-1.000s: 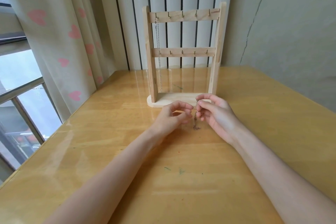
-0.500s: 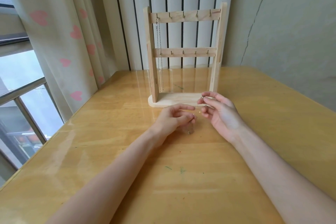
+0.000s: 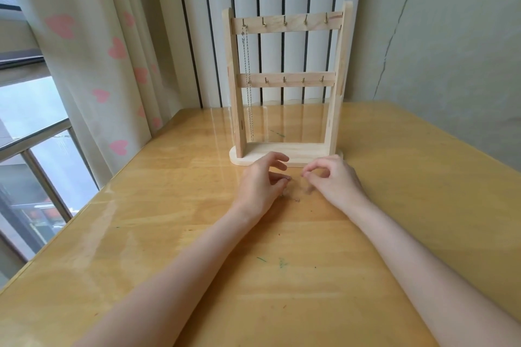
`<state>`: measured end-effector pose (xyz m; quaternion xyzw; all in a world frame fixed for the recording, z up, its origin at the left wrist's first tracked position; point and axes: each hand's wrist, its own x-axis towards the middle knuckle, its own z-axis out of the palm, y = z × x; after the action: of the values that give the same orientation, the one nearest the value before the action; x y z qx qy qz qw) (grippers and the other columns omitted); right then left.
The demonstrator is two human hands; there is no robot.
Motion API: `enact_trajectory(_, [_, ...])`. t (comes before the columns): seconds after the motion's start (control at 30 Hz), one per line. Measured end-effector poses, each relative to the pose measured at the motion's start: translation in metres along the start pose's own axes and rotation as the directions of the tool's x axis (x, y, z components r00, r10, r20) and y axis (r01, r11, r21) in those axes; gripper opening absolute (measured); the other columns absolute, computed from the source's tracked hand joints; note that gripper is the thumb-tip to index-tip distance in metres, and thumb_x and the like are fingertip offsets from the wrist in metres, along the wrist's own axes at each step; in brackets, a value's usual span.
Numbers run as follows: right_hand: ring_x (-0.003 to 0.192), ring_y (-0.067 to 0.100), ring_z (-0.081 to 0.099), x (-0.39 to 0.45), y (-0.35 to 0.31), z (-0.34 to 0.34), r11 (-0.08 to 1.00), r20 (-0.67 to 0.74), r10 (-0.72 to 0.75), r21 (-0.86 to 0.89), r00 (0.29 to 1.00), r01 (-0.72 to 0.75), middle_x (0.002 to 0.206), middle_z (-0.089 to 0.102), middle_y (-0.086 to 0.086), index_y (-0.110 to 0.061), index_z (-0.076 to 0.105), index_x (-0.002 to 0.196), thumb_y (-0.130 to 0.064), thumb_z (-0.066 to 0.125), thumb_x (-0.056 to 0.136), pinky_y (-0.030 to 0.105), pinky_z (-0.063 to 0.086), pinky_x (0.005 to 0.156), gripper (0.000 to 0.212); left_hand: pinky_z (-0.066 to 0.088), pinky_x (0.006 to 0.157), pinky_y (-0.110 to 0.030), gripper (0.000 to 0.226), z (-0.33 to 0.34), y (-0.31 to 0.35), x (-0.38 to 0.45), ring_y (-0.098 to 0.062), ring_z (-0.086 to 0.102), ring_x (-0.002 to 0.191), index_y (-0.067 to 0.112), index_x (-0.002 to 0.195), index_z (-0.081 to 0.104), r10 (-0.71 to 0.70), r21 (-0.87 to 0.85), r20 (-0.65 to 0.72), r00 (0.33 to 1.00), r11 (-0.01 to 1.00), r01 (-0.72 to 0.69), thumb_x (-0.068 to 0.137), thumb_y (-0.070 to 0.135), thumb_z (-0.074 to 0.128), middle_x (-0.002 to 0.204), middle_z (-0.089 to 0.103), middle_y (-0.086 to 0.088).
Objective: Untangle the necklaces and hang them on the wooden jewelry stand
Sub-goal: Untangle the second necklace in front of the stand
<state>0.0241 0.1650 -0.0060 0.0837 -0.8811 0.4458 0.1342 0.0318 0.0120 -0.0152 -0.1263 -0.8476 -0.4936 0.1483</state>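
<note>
Head view: both hands work a thin necklace just in front of the wooden jewelry stand (image 3: 286,87).
Left hand (image 3: 262,182) and right hand (image 3: 332,177) each pinch thumb to fingertip on a fine chain (image 3: 294,198), blurred, trailing on the table (image 3: 423,205). A hung necklace (image 3: 248,82) drops from the top rail's leftmost hook.

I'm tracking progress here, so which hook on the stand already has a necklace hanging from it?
The leftmost hook on the top bar of the stand. A silver chain hangs straight down from it; every other hook is bare.
</note>
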Motion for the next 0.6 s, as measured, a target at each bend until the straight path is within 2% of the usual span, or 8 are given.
enact_trajectory(0.07, [0.09, 0.011, 0.046, 0.0, -0.004, 0.002, 0.995, -0.046, -0.099, 0.007, 0.994, 0.099, 0.1, 0.053, 0.002, -0.013, 0.073, 0.083, -0.012, 0.068, 0.082, 0.015, 0.038, 0.082, 0.005, 0.05, 0.059, -0.015, 0.039, 0.002, 0.002, -0.001, -0.01, 0.068, 0.086, 0.016, 0.114, 0.055, 0.046, 0.03, 0.014, 0.999, 0.998, -0.046, 0.082, -0.006, 0.058, 0.102, 0.062, -0.001])
enact_trajectory(0.1, [0.089, 0.012, 0.045, -0.001, -0.007, 0.003, 0.991, -0.039, -0.129, 0.03, 0.991, 0.13, 0.098, 0.052, 0.002, -0.012, 0.074, 0.085, -0.012, 0.069, 0.081, 0.011, 0.037, 0.078, 0.006, 0.05, 0.059, -0.015, 0.041, 0.003, 0.003, -0.002, -0.01, 0.069, 0.087, 0.016, 0.116, 0.054, 0.063, 0.033, 0.026, 0.998, 0.997, -0.064, 0.082, -0.007, 0.058, 0.104, 0.062, -0.002])
enact_trajectory(0.17, [0.089, 0.014, 0.045, -0.003, -0.01, 0.005, 0.988, -0.003, -0.155, 0.004, 0.988, 0.155, 0.094, 0.053, -0.001, -0.013, 0.074, 0.086, -0.013, 0.069, 0.081, 0.016, 0.033, 0.073, 0.007, 0.05, 0.055, -0.014, 0.043, 0.004, 0.004, -0.003, -0.011, 0.069, 0.088, 0.015, 0.118, 0.053, 0.094, 0.032, 0.037, 0.995, 0.995, -0.095, 0.082, -0.006, 0.059, 0.105, 0.062, -0.003])
enact_trajectory(0.23, [0.09, 0.017, 0.046, -0.003, -0.011, 0.006, 0.985, 0.004, -0.166, -0.038, 0.986, 0.166, 0.091, 0.055, -0.003, -0.013, 0.075, 0.084, -0.013, 0.07, 0.08, 0.022, 0.031, 0.077, 0.006, 0.05, 0.053, -0.014, 0.041, 0.005, 0.005, -0.004, -0.011, 0.068, 0.087, 0.015, 0.119, 0.053, 0.111, 0.025, 0.024, 0.994, 0.993, -0.111, 0.082, -0.004, 0.061, 0.106, 0.062, -0.002])
enact_trajectory(0.3, [0.091, 0.019, 0.048, -0.003, -0.012, 0.005, 0.986, -0.006, -0.165, -0.031, 0.986, 0.165, 0.09, 0.056, -0.003, -0.012, 0.075, 0.081, -0.012, 0.071, 0.079, 0.023, 0.032, 0.079, 0.005, 0.052, 0.06, -0.014, 0.04, 0.005, 0.006, -0.004, -0.011, 0.067, 0.087, 0.014, 0.117, 0.055, 0.101, 0.009, -0.016, 0.995, 0.995, -0.101, 0.082, -0.002, 0.063, 0.105, 0.062, -0.003])
enact_trajectory(0.4, [0.089, 0.016, 0.048, -0.002, -0.012, 0.005, 0.993, 0.004, -0.116, -0.005, 0.993, 0.116, 0.093, 0.057, -0.002, -0.01, 0.074, 0.081, -0.012, 0.071, 0.079, 0.02, 0.031, 0.073, 0.004, 0.052, 0.073, -0.011, 0.038, 0.005, 0.006, -0.003, -0.01, 0.065, 0.083, 0.011, 0.116, 0.056, 0.08, -0.011, -0.06, 0.995, 0.997, -0.081, 0.081, -0.002, 0.063, 0.104, 0.06, -0.002])
enact_trajectory(0.53, [0.087, 0.014, 0.051, -0.002, -0.008, 0.006, 0.989, 0.089, -0.002, 0.145, 0.996, -0.011, 0.094, 0.058, 0.0, -0.008, 0.072, 0.08, -0.016, 0.072, 0.08, 0.02, 0.035, 0.072, 0.008, 0.051, 0.075, -0.01, 0.035, 0.004, 0.007, -0.001, -0.011, 0.065, 0.084, 0.009, 0.113, 0.058, 0.07, -0.049, -0.045, 0.997, 0.996, -0.072, 0.081, -0.002, 0.065, 0.106, 0.06, -0.003])
enact_trajectory(0.6, [0.085, 0.011, 0.053, -0.003, -0.007, 0.004, 0.964, 0.102, 0.062, 0.251, 0.993, -0.086, 0.09, 0.062, -0.001, -0.01, 0.071, 0.077, -0.016, 0.071, 0.08, 0.02, 0.04, 0.071, 0.006, 0.052, 0.073, -0.012, 0.028, 0.003, 0.007, -0.001, -0.009, 0.065, 0.086, 0.011, 0.105, 0.059, 0.05, -0.087, -0.031, 0.998, 0.995, -0.052, 0.081, -0.002, 0.065, 0.107, 0.06, -0.002])
